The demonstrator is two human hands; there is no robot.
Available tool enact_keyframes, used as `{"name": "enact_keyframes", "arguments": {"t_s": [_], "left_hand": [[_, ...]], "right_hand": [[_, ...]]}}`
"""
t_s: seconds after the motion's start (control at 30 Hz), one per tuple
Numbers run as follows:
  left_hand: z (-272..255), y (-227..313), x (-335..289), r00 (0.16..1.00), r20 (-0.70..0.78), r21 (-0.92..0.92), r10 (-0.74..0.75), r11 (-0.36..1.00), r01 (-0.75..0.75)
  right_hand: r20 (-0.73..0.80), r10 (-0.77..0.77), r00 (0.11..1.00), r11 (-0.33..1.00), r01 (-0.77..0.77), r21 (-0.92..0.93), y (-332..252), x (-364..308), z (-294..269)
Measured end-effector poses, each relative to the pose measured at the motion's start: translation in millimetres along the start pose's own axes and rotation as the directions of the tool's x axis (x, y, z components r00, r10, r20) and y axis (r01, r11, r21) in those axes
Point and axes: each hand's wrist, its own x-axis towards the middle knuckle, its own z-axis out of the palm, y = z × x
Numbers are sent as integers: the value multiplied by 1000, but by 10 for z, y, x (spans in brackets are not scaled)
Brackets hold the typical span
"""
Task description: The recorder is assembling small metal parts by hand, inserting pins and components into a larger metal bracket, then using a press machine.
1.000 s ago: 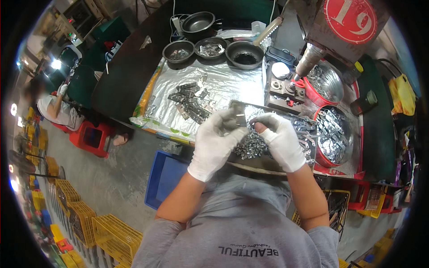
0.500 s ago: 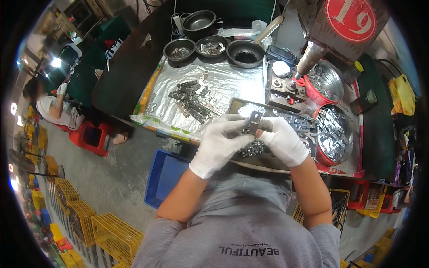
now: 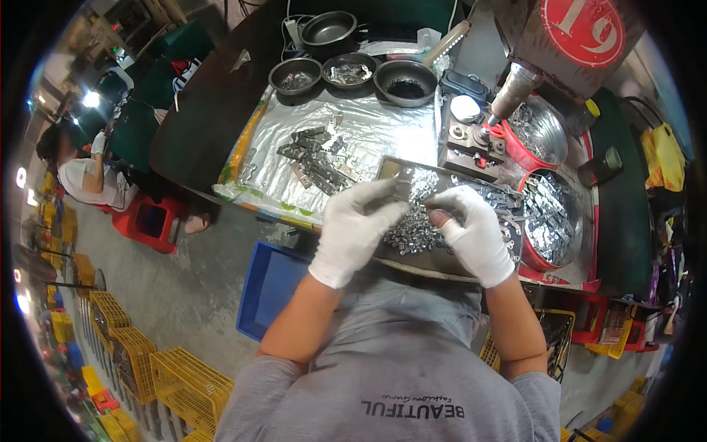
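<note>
wearing lettered grey shirt (image 3: 398, 368); pinching metal part (image 3: 403, 189) in left hand (image 3: 353, 230), curling right hand (image 3: 475, 234) (cannot tell if gripping) over tray (image 3: 414, 261) of metal bits (image 3: 414, 230).

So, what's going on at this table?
Someone in white gloves is working over a tray of small parts. The left hand pinches a metal piece above it; the right hand hovers beside it, and whether its fingertips hold anything is hard to tell. A loose pile of plates lies on the foil to the left. The press stands beyond the tray to the right, touched by neither hand.
</note>
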Motion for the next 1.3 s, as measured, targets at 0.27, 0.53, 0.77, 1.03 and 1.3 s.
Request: {"name": "enact_keyframes", "arguments": {"t_s": [0.27, 0.53, 0.77, 1.03, 1.3], "left_hand": [[-35, 13, 34, 989, -142, -163, -28, 987, 5], [-13, -139, 27, 993, -90, -258, -72, 965, 47], [176, -196, 44, 991, -84, -520, -101, 853, 43], [249, -263, 36, 994, -83, -567, -77, 824, 16], [304, -176, 32, 992, -123, -465, -42, 885, -20]], "right_hand": [[10, -150, 989, 753, 121, -647, 252, -32, 298], [10, -210, 978, 752, 168, -637, 234, -11, 372], [-27, 241, 970, 937, -226, 267, -22, -90, 299], [-48, 313, 949, 728, -207, 654, -31, -144, 381], [-43, 335, 941, 704, -219, 676, -33, -163, 386]]}}
